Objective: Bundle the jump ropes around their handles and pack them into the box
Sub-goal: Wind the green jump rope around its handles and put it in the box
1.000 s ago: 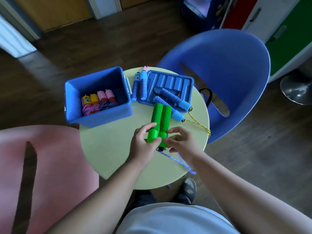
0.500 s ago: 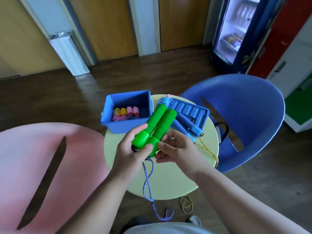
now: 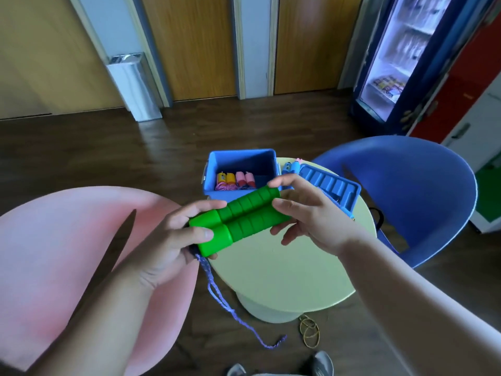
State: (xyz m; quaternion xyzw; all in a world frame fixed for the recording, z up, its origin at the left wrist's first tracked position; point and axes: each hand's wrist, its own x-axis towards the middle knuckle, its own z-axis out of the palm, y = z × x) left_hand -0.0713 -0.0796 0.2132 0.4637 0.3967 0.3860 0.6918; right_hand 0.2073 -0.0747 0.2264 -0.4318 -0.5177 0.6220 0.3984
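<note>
Hands meet above the round yellow-green table (image 3: 284, 267), and on my feed both are on the 2 green jump-rope handles (image 3: 241, 221), which lie side by side, touching, tilted up toward the right. I see the left hand (image 3: 168, 240) gripping the smooth cap ends: thumb laid across the near handle, index finger along the far one, the other fingers curled underneath. The right hand (image 3: 311, 215) pinches the ribbed ends between thumb and forefinger, and its lower fingers spread loosely below. The purple rope (image 3: 217, 294) drops from under the left hand past the table edge to the floor, unwound.

Behind the handles I make out the blue box (image 3: 238, 158) on the table's far side, with 2 bundles inside: a yellow-handled rope (image 3: 226, 179) and a pink-handled rope (image 3: 245, 179). The blue lid (image 3: 333, 183) lies just right of the box, and blue handles (image 3: 291, 166) show between them. Rubber bands (image 3: 309, 331) lie on the floor near the table's base.
</note>
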